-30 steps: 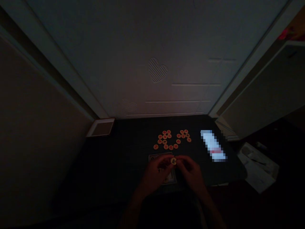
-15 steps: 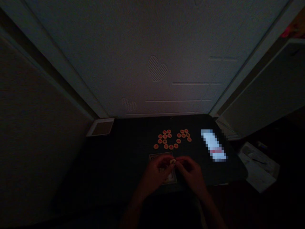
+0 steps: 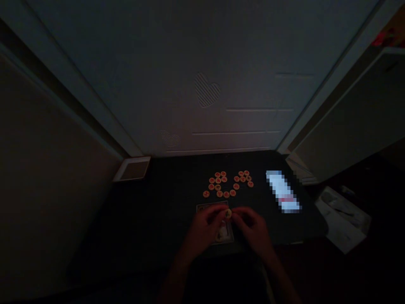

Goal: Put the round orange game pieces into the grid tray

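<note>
A: How's the light?
B: Very dim. The panel (image 3: 152,80) across the top takes a faint grey-blue cast; its source I can't tell. The lower corners sink nearly to black.
A: Any glare?
B: One oblong (image 3: 282,191) right of centre shines bluish white, broken into coarse blocks.
A: Sharpness?
B: Soft; marks on the discs (image 3: 218,180) below centre blur beyond reading. Toward the side edges, shapes look stretched.

Pale, black-marked held disc (image 3: 228,213), pale loose discs (image 3: 226,194) mostly red-marked, diagonally striped grey heart (image 3: 207,90).
</note>
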A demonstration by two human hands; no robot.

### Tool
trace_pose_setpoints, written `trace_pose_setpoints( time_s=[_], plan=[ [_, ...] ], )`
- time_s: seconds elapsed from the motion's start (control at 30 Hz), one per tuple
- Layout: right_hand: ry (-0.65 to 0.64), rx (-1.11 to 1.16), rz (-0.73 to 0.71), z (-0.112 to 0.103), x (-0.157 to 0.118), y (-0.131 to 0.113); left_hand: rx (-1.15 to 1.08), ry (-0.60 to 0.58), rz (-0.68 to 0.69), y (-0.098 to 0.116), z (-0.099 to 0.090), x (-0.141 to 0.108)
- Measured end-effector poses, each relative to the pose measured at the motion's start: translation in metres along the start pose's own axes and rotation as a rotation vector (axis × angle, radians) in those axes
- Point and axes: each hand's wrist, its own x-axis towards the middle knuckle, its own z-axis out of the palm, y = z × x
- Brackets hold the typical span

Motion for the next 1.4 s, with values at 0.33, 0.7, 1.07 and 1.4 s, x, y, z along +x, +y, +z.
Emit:
trace_pose_setpoints(
  time_s=[0.33, 0.7, 1.07, 1.4],
  plan=[
    [-0.002, 0.009, 0.009, -0.001, 0.000, 0.003, 0.000, -0.035, 0.010, 0.000, 0.000, -0.001],
    [-0.018, -0.005, 0.008, -0.001, -0.001, 0.000, 0.015, 0.016, 0.025, 0.001, 0.004, 0.000],
    [-0.034, -0.042, -0.073, -0.001, 0.002, 0.010, 0.249, 0.028, 0.169, 0.002, -0.014, -0.006],
    [0.021, -0.119, -0.136, -0.007, 0.006, 0.019, 0.649, 0.343, 0.238, -0.036, -0.069, -0.017]
  ],
)
